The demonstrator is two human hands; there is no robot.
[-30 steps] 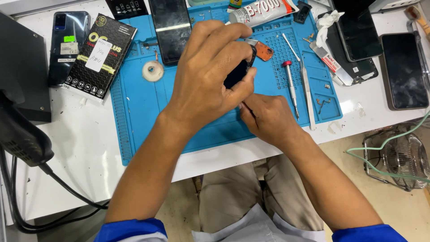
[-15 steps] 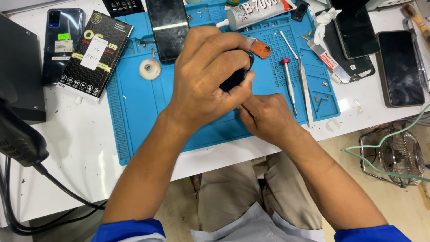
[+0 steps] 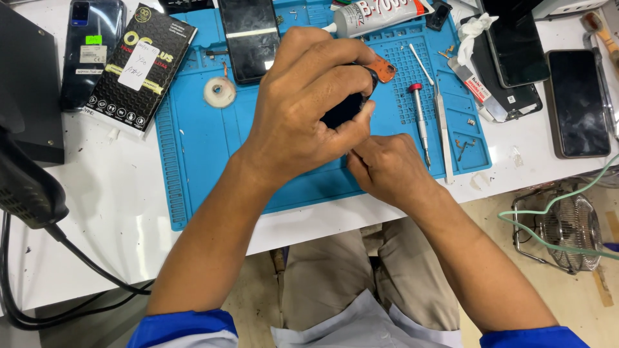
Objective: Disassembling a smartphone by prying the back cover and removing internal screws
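Note:
My left hand [image 3: 303, 109] is curled over a small black device [image 3: 345, 108] and grips it above the blue work mat [image 3: 206, 161]. Most of the device is hidden under the fingers. My right hand [image 3: 387, 167] sits just below and to the right, fingertips pinched together against the device's lower edge; whether it holds a small tool I cannot tell. An orange pick [image 3: 385, 69] pokes out behind my left hand. A red-capped screwdriver [image 3: 420, 119] and metal tweezers [image 3: 443, 132] lie on the mat right of my hands.
A roll of tape [image 3: 220, 91] and a dark phone [image 3: 248, 35] lie on the mat's upper part, a glue tube [image 3: 380, 14] at the top. A black package [image 3: 143, 64] and phone [image 3: 90, 45] sit left; more phones [image 3: 577, 103] right. A wire fan [image 3: 570, 232] stands on the floor.
Both hands stay on the device in nearly the same place; the left fingers have shifted slightly around it. Nothing else on the table has moved.

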